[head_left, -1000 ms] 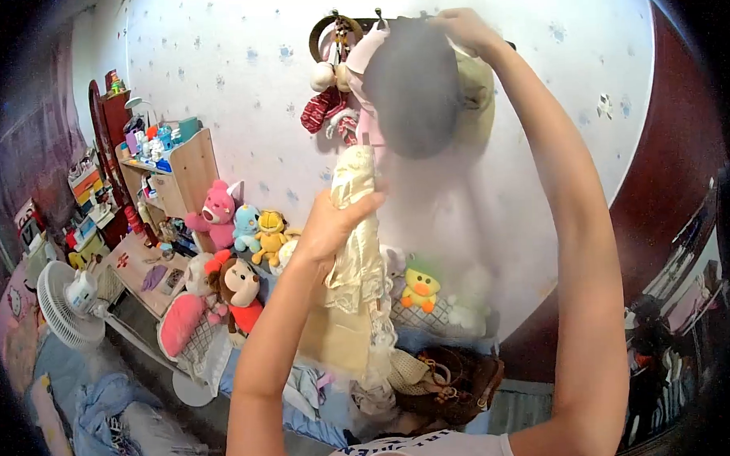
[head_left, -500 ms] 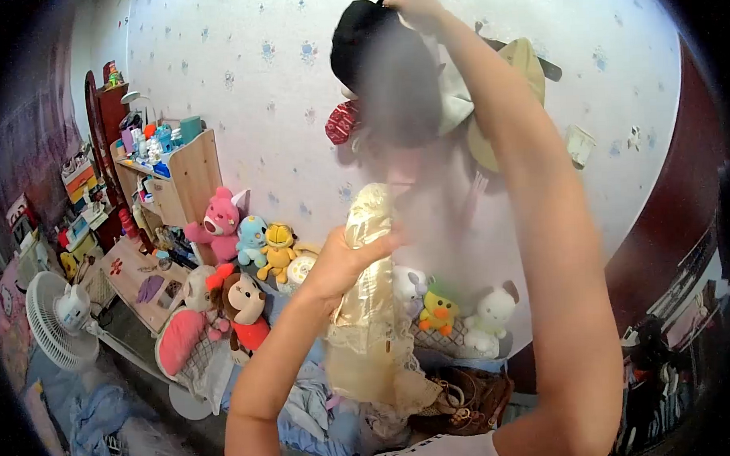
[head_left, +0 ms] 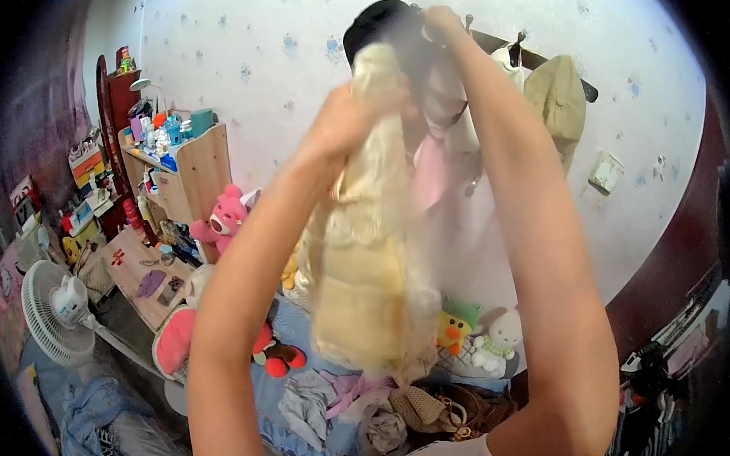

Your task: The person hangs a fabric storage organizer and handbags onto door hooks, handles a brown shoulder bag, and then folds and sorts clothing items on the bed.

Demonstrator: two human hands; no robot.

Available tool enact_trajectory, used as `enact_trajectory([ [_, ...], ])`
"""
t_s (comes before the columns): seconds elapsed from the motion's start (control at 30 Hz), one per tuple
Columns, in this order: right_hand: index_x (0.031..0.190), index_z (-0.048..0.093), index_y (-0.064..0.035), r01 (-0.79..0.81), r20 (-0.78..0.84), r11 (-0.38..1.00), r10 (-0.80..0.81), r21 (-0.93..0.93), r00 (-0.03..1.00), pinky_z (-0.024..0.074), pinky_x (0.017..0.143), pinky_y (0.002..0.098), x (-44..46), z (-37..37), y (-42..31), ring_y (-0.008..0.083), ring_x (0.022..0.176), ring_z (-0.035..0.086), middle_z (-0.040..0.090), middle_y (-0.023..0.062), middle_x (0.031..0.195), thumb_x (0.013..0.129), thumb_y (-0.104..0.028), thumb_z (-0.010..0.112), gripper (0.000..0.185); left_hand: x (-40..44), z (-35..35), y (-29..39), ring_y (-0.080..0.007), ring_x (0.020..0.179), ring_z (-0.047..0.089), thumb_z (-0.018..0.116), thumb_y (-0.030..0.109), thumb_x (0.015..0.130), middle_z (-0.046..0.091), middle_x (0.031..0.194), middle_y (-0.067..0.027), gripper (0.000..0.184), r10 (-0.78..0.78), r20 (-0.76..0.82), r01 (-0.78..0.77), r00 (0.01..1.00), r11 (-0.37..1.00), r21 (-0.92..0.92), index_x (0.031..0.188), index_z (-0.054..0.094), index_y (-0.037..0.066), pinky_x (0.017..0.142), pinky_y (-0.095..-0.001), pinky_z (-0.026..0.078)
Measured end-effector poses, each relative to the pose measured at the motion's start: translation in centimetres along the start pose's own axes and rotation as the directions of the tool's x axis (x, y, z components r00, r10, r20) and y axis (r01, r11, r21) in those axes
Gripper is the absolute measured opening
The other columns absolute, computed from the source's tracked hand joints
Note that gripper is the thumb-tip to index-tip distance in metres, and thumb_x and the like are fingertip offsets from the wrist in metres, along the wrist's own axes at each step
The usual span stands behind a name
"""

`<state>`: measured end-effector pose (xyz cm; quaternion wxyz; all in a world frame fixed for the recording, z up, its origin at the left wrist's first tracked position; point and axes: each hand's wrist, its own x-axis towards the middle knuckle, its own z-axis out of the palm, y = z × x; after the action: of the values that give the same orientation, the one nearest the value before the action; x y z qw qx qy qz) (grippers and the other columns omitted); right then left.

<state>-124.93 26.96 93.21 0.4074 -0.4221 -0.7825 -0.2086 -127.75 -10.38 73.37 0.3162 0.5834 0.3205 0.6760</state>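
My left hand point(head_left: 349, 120) is closed round the top of a cream, lace-edged cloth item point(head_left: 363, 284), which hangs down blurred by motion. Higher up, my right hand point(head_left: 445, 22) has its fingers closed at the upper edge of a black hat point(head_left: 382, 25) on the wall; whether they grip the hat or a hook there is too blurred to tell. Below the right hand hangs something pink point(head_left: 431, 173). To the right, a beige hat point(head_left: 557, 101) hangs from the dark hook rack point(head_left: 487, 40).
A bed point(head_left: 283, 311) below holds a pink plush bear point(head_left: 226, 217), a yellow duck toy point(head_left: 453, 331), a white plush point(head_left: 505, 329), grey clothing point(head_left: 307, 407) and a brown bag point(head_left: 488, 400). At left stand a white fan point(head_left: 58, 311) and a wooden cabinet point(head_left: 206, 169).
The cream item has risen in my left hand toward the black hat. My right hand stays high at the hat's edge. The view has shifted, showing more of the rack at right.
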Motion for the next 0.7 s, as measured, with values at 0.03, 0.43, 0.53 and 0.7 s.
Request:
enact_trajectory([
  [0.03, 0.098, 0.064, -0.0049, 0.073, 0.015, 0.995, -0.072, -0.064, 0.997, 0.052, 0.078, 0.0422, -0.6, -0.2, 0.6, 0.035, 0.094, 0.062, 0.064, 0.0188, 0.097, 0.072, -0.008, 0.056, 0.027, 1.4, -0.3, 0.1, -0.0083, 0.071, 0.06, 0.065, 0.026, 0.084, 0.067, 0.089, -0.0047, 0.038, 0.033, -0.044, -0.032, 0.998, 0.999, 0.024, 0.116, 0.057, 0.005, 0.059, -0.0243, 0.051],
  [0.43, 0.074, 0.063, -0.0059, 0.329, -0.471, 0.904, -0.173, 0.273, 0.865, 0.0465, 0.055, 0.0389, -22.5, -14.4, -2.8, 0.0335, 0.059, 0.06, 0.064, 0.0135, 0.068, 0.085, -0.04, 0.058, 0.036, 4.7, 0.3, -2.6, -0.0117, 0.07, 0.064, 0.051, 0.04, 0.093, 0.067, 0.095, -0.0068, 0.041, -0.066, 0.015, 0.068, 0.998, 0.987, -0.145, 0.118, 0.056, 0.008, 0.059, -0.0277, 0.055],
  [0.53, 0.084, 0.067, -0.0035, 0.311, -0.157, 0.801, -0.269, 0.511, 0.95, 0.0446, 0.058, 0.0318, -29.8, -17.1, -0.2, 0.0195, 0.062, 0.061, 0.064, 0.0103, 0.068, 0.079, -0.057, 0.059, 0.054, 4.4, 1.3, -3.0, -0.0201, 0.076, 0.065, 0.04, 0.034, 0.098, 0.066, 0.096, -0.0127, 0.038, -0.116, 0.071, 0.131, 0.991, 0.952, -0.277, 0.113, 0.055, 0.003, 0.067, -0.0349, 0.056],
  [0.7, 0.115, 0.057, -0.0044, 0.0, 0.47, 0.802, -0.349, 0.597, 0.811, 0.0395, 0.053, 0.0294, -40.7, -17.7, 5.1, 0.0117, 0.056, 0.049, 0.053, 0.0025, 0.059, 0.075, -0.052, 0.068, 0.063, 7.2, 1.5, -5.9, -0.0176, 0.085, 0.065, 0.038, 0.038, 0.098, 0.065, 0.104, -0.0086, 0.045, 0.015, 0.592, 0.359, 0.805, 0.783, -0.508, 0.124, 0.05, 0.003, 0.071, -0.0309, 0.057],
])
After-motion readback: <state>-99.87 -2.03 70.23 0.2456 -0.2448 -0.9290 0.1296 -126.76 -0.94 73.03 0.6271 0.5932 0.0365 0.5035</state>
